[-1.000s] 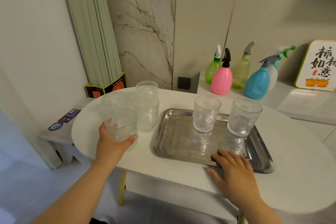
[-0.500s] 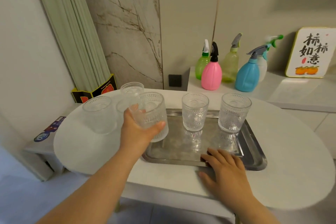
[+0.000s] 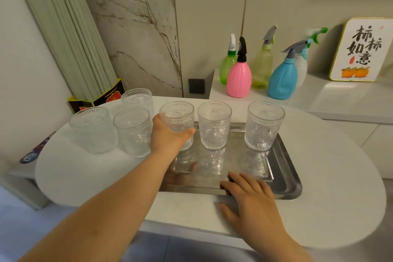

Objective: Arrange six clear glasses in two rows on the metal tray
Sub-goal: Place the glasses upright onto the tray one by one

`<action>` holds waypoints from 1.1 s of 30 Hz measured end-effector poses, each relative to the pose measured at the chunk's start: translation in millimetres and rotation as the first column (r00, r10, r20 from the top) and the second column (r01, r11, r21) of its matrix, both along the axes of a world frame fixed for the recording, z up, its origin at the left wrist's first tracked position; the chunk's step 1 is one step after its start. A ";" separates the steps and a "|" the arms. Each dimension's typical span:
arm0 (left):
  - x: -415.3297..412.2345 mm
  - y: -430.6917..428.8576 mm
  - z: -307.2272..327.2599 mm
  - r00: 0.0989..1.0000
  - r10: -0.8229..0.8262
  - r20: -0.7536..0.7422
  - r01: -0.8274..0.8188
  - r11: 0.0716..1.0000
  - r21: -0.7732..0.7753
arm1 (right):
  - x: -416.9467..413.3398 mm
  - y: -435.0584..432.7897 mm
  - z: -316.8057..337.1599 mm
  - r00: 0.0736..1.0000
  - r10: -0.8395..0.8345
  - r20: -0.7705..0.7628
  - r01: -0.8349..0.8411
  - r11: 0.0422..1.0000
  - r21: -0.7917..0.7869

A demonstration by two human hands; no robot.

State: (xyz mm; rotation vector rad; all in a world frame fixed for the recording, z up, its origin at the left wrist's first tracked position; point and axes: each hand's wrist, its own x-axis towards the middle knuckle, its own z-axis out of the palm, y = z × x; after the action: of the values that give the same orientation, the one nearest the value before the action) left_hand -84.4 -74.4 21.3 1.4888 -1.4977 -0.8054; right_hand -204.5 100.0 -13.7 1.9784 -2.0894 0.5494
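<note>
- The left hand [image 3: 168, 136] is wrapped around a ribbed clear glass [image 3: 177, 121] at the metal tray's [image 3: 285, 176] far left end.
- Two glasses stand just to its right, three on the table to its left.
- The right hand [image 3: 248, 195] lies flat, fingers spread, on the tray's near rim.

On the metal tray [image 3: 285, 185], three glasses fill the far row: the one my left hand [image 3: 168, 136] grips [image 3: 177, 117], a middle glass [image 3: 214, 124] just beside it, and a right glass [image 3: 263, 125] farther apart. The tray's near half lies bare, except where my right hand [image 3: 248, 200] rests flat on its near rim. Left of the tray, three more glasses [image 3: 131, 132] crowd the white table [image 3: 340, 198].
</note>
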 end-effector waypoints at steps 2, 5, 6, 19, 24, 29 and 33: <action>-3.5 -1.3 -3.2 1.000 -0.002 -0.002 0.002 1.000 0.003 | 0.6 -0.5 1.4 1.000 0.002 0.014 -0.002 1.000 0.023; -5.3 -4.6 -7.2 0.999 -0.004 -0.049 0.003 1.000 -0.007 | 2.8 -1.3 2.0 1.000 -0.013 0.017 0.012 0.999 0.047; -5.3 -5.4 -8.3 0.998 -0.009 -0.059 0.009 1.000 -0.007 | 3.5 -1.3 2.0 1.000 -0.015 0.022 0.014 0.999 0.051; 2.9 -7.5 -10.3 0.993 -0.111 0.041 0.111 0.994 -0.014 | 5.4 -1.9 7.4 0.999 -0.022 0.031 0.018 0.993 0.116; 15.4 11.1 -10.3 0.977 -0.207 0.050 0.209 0.977 -0.040 | 6.2 0.6 10.1 0.990 -0.074 0.117 0.056 0.988 0.145; 45.8 39.5 -16.2 0.981 -0.108 0.162 0.128 0.985 -0.114 | -4.1 2.2 9.0 0.947 -0.050 0.318 0.013 0.993 0.117; 75.6 41.1 -6.5 0.989 0.130 0.070 -0.109 0.963 -0.246 | -14.7 3.6 17.1 0.904 -0.144 0.402 0.122 0.989 0.080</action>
State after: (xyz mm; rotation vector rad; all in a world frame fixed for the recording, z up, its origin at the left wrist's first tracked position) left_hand -8.8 -33.2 14.8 1.4284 -1.4938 -0.4740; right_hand -219.1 103.6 3.3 1.8522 -2.4802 0.9590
